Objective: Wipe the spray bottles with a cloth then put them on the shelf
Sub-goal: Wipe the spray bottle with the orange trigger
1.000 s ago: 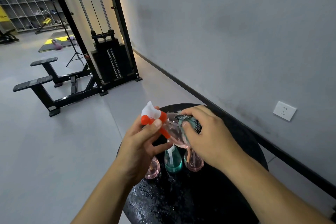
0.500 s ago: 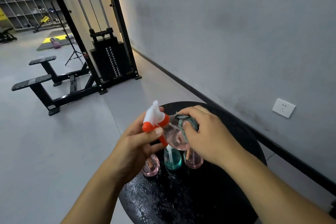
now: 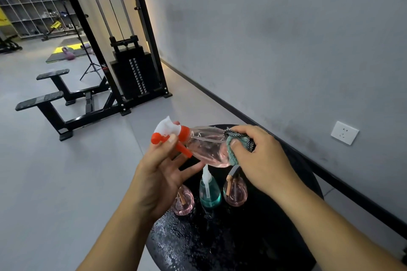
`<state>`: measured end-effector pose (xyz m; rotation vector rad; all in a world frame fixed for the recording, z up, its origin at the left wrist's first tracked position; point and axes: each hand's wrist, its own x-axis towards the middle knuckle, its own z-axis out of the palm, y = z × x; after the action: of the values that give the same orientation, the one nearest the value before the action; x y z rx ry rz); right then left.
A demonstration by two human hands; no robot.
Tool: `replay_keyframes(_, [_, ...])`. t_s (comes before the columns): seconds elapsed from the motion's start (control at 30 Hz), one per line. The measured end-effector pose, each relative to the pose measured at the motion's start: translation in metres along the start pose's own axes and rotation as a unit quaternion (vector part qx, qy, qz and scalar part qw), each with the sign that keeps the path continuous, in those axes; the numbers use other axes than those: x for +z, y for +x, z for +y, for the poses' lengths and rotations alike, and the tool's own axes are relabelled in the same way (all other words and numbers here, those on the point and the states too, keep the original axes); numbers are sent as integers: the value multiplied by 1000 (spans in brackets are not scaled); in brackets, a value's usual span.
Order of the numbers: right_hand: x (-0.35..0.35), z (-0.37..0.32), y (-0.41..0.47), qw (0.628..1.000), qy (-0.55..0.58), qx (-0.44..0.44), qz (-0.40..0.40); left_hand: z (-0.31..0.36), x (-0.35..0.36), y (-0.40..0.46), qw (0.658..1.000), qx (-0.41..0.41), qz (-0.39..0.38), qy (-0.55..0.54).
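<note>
My left hand [image 3: 161,174] pinches the orange-and-white trigger head of a clear pink spray bottle [image 3: 207,146], which lies tilted on its side above the table. My right hand [image 3: 262,158] grips a teal-and-checked cloth [image 3: 236,142] wrapped around the bottle's base end. Below them, on the round black wet table [image 3: 231,244], stand three more bottles: a pink one [image 3: 184,201] at left, a teal one [image 3: 209,191] in the middle, a pink one [image 3: 234,192] at right.
A grey wall with a white socket [image 3: 344,132] runs along the right. A black cable weight machine [image 3: 132,68] and bench [image 3: 50,99] stand on the grey floor ahead-left. Cubby shelves [image 3: 33,15] line the far back left.
The right hand with the cloth has slid along the bottle from its shoulder to its base. The bottle has tipped flatter and more of its body now shows.
</note>
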<state>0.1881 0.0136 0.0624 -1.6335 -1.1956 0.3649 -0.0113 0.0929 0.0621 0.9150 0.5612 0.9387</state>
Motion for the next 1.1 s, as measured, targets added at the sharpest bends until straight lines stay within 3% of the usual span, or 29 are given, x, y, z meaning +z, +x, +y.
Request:
replay_keyframes(0.2, [4, -6, -6, 998, -11, -61, -23, -1, 5, -1, 999, 13, -13, 28])
replay_keyframes(0.33, [0, 1, -1, 999, 52, 4, 9, 2, 5, 0, 1000, 7, 2, -27])
replay_keyframes(0.6, [1, 9, 6, 989, 124, 75, 33, 4, 19, -1, 995, 48, 81, -27])
replay_keyframes(0.8, [5, 6, 1, 975, 190, 99, 58, 6, 24, 1, 995, 30, 95, -7])
replay_keyframes(1.1, [9, 5, -3, 991, 120, 46, 29, 12, 19, -1, 995, 7, 88, -52])
